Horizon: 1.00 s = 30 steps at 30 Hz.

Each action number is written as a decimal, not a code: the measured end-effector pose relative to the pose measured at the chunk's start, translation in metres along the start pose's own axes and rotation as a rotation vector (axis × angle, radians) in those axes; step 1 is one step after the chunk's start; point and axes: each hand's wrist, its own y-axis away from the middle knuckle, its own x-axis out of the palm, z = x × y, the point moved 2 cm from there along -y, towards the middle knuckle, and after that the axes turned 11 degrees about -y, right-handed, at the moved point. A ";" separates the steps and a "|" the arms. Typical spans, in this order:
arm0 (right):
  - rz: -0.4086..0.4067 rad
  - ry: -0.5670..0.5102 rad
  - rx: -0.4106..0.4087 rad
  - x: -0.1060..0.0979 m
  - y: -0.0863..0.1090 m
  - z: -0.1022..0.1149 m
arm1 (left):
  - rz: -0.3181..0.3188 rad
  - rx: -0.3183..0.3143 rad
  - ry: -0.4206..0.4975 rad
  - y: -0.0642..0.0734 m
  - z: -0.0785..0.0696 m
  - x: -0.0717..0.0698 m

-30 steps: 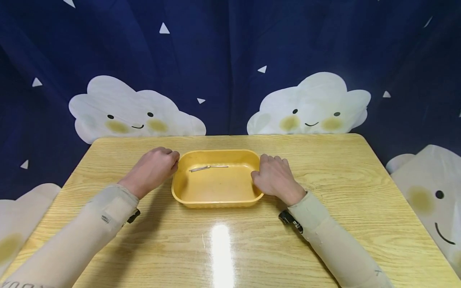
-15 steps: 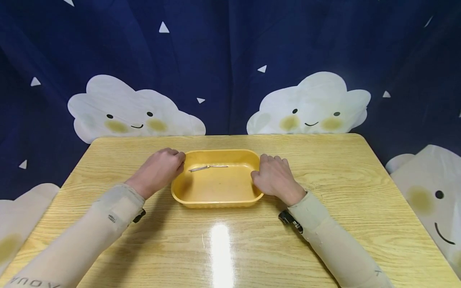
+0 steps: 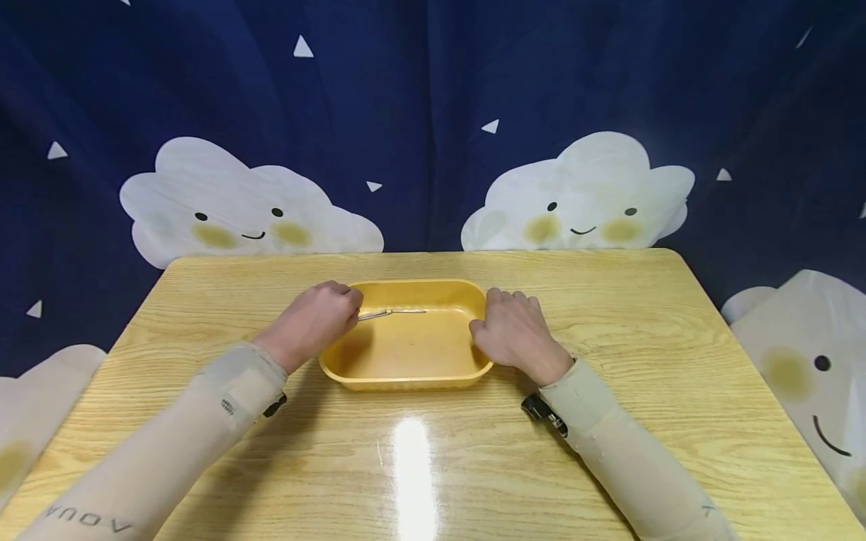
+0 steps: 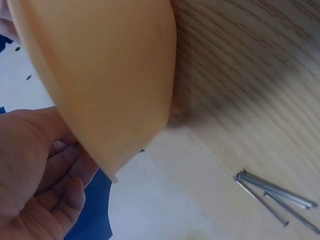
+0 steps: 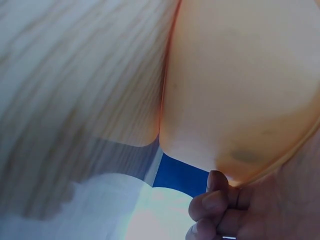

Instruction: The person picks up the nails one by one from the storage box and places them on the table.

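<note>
A shallow yellow plastic tray (image 3: 409,383) stands on the table; several thin nails (image 3: 408,311) lie inside near its far wall. My right hand (image 3: 517,338) grips the tray's right end, thumb over the rim; the right wrist view shows its curled fingers (image 5: 215,205) below that rim. My left hand (image 3: 314,319) hangs over the left end, covering part of the rim and the nearest nail tip. In the left wrist view its outer fingers (image 4: 65,200) are curled and seem bare; the tray wall hides the rest. Several loose nails (image 4: 272,200) lie beside the tray there.
The light wood table (image 3: 609,330) has a bright reflection at its front middle. A dark blue curtain (image 3: 419,113) with white clouds hangs behind the far edge. Both forearms wear light sleeves (image 3: 172,428), each with a small black device at the wrist.
My left hand has moved steadily to the right, from outside the tray's left end to over it. My right hand and the tray have stayed in place.
</note>
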 end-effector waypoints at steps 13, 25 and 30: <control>-0.011 0.002 -0.015 0.000 0.001 -0.001 | 0.064 0.033 0.004 -0.009 -0.010 0.015; -0.009 -0.017 -0.003 0.000 0.000 0.000 | 0.184 0.033 -0.093 -0.013 -0.012 0.024; -0.008 -0.018 -0.005 -0.001 0.001 0.001 | 0.190 0.021 -0.094 -0.013 -0.010 0.027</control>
